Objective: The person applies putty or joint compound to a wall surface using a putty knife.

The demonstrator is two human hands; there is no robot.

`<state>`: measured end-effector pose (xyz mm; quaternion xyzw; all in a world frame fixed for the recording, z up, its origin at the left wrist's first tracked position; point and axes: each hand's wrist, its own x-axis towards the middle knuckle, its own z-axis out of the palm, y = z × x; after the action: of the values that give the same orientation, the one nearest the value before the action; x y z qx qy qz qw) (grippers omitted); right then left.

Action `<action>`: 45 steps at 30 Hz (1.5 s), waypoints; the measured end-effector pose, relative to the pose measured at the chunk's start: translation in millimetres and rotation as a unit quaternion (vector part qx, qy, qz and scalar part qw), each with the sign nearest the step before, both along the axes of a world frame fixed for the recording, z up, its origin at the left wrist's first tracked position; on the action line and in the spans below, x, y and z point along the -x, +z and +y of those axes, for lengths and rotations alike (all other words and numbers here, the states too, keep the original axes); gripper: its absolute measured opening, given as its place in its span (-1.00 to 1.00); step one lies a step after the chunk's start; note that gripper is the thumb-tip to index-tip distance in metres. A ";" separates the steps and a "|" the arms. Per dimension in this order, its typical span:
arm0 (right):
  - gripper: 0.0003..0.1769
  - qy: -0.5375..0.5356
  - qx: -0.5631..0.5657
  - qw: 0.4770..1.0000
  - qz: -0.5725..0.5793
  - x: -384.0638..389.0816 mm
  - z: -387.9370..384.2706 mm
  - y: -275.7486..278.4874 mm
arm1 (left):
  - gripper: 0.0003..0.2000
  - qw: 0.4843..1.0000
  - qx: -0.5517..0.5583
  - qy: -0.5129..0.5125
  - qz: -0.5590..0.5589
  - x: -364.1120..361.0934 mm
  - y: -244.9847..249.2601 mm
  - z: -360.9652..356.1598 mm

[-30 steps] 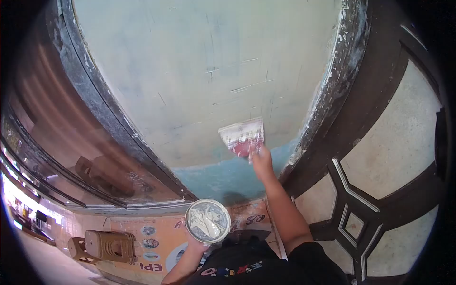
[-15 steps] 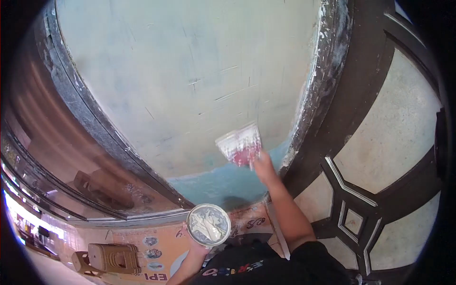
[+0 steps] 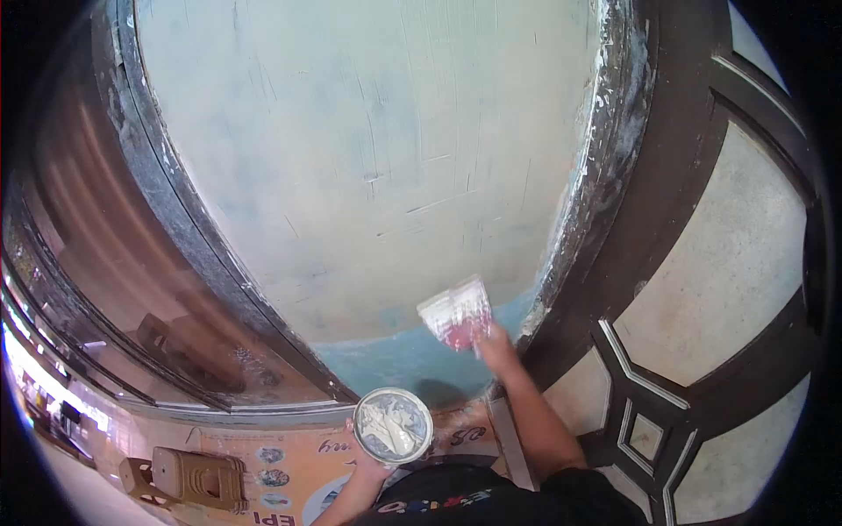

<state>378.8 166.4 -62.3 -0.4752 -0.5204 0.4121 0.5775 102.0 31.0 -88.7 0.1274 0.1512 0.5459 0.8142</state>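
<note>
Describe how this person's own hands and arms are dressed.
No glove shows on the left hand or the right hand. The right sleeve is black and short, part of a black top with multicoloured lettering. The left sleeve isn't clearly visible.

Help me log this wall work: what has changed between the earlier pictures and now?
The right hand has moved the scraper down the wall, closer to the blue band; the view has shifted slightly. Nothing was taken hold of or let go: the left hand still holds the tub of pale paste.
</note>
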 end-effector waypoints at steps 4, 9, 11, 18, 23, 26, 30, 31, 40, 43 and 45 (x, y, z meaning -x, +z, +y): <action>-0.68 0.004 -0.170 0.985 0.012 11.5 20.9 170.5 | -0.09 1.000 0.007 -0.001 0.028 -7.3 2.7 -4.3; -0.66 0.038 -0.336 0.941 0.010 24.0 8.4 336.9 | -0.13 0.995 -0.033 0.032 0.086 -10.3 40.9 10.8; -0.67 0.052 -0.337 0.940 0.014 27.8 9.9 356.5 | -0.13 0.997 -0.032 0.043 0.054 -6.6 46.8 8.5; -0.65 0.011 -0.385 0.920 0.067 20.1 31.4 406.4 | -0.16 0.996 -0.020 0.076 0.037 12.9 25.1 6.0; -0.67 -0.027 -0.426 0.904 0.042 7.5 33.9 438.8 | -0.16 0.994 -0.026 0.096 0.037 12.7 33.1 6.2; -0.49 0.012 -0.482 0.874 -0.068 5.1 22.5 452.6 | -0.16 0.994 -0.038 0.097 0.025 12.0 35.5 11.2; -0.23 0.046 -0.504 0.832 -0.229 4.7 -12.3 463.3 | -0.17 0.995 -0.041 0.092 0.013 15.5 33.7 17.7; -0.22 0.036 -0.509 0.807 -0.299 4.3 -20.2 465.8 | -0.17 0.995 -0.041 0.092 0.011 17.5 30.3 19.4; -0.79 -0.216 -0.522 0.696 -0.443 3.1 -22.2 487.8 | -0.12 0.995 -0.074 0.067 0.014 24.1 31.0 35.7; -0.79 -0.346 -0.456 0.636 -0.517 4.1 -26.0 505.0 | -0.13 0.994 -0.079 0.069 0.020 24.4 36.8 37.7; -0.77 -0.359 -0.475 0.607 -0.526 3.4 -19.4 518.8 | -0.13 0.994 -0.081 0.070 0.008 25.6 40.8 40.1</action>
<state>375.4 147.0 456.5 -0.4175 -0.6452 -0.4544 0.4506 76.5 71.1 -47.9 0.1862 0.1220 0.6107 0.7600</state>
